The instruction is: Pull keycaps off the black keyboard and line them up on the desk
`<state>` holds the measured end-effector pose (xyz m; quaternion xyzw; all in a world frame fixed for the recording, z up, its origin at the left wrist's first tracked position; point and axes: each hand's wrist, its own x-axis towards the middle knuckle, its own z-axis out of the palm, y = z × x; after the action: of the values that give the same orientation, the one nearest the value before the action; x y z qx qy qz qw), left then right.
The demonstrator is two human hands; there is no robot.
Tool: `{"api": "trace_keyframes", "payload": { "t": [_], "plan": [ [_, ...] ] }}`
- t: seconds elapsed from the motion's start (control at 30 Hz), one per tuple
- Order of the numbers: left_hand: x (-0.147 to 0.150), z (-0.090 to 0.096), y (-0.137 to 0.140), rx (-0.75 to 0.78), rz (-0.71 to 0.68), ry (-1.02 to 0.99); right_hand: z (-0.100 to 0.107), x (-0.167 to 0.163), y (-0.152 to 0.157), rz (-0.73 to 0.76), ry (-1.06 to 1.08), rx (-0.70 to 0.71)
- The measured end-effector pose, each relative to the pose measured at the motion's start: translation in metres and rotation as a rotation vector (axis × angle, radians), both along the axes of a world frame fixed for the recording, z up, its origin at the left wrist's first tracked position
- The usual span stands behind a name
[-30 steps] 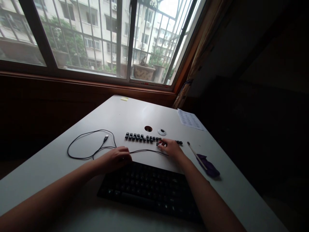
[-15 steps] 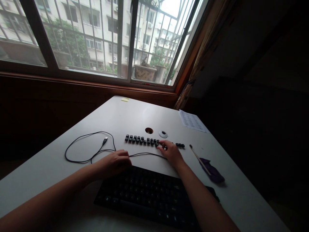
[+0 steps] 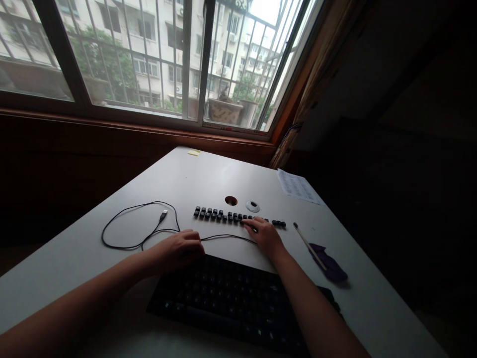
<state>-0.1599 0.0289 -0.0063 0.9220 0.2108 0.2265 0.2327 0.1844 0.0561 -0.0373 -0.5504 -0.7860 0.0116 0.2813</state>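
My right hand (image 3: 265, 236) meets the keycaps (image 3: 230, 218) lined up on the desk (image 3: 208, 184) beyond the keyboard (image 3: 223, 293); I can't tell whether either grip, the left hand (image 3: 182, 246) included, holds anything. Caps look light, stiff; I'd pinch opposite sides.

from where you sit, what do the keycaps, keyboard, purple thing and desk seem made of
Keycaps: probably hard plastic, from their crisp, blocky edges; finish unclear. Keyboard: likely dark plastic, by its even, blocky look; too shadowed to judge shine. Purple thing: perhaps soft fabric, given its irregular outline and dull look. Desk: maybe laminate, smooth and slightly glossy, by its soft glare.
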Motion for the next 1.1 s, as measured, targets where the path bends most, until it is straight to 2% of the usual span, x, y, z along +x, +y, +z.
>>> {"api": "trace_keyframes", "payload": {
  "t": [0.57, 0.7, 0.8, 0.93, 1.1],
  "plan": [
    [-0.001, 0.001, 0.000, 0.000, 0.000, 0.029, 0.002, 0.000, 0.002, 0.016, 0.008, -0.037],
    [-0.001, 0.000, 0.001, 0.004, -0.004, 0.035, 0.010, -0.002, -0.002, 0.037, 0.120, 0.037],
    [-0.001, -0.002, 0.001, 0.012, 0.000, 0.041, 0.021, -0.001, -0.006, -0.018, 0.217, 0.105],
    [-0.001, -0.002, 0.000, 0.014, 0.008, 0.043, 0.045, 0.004, -0.016, -0.111, 0.291, 0.118],
    [0.000, 0.002, -0.001, 0.007, 0.006, 0.056, 0.085, 0.001, -0.041, -0.081, 0.361, 0.087]
  ]
}}
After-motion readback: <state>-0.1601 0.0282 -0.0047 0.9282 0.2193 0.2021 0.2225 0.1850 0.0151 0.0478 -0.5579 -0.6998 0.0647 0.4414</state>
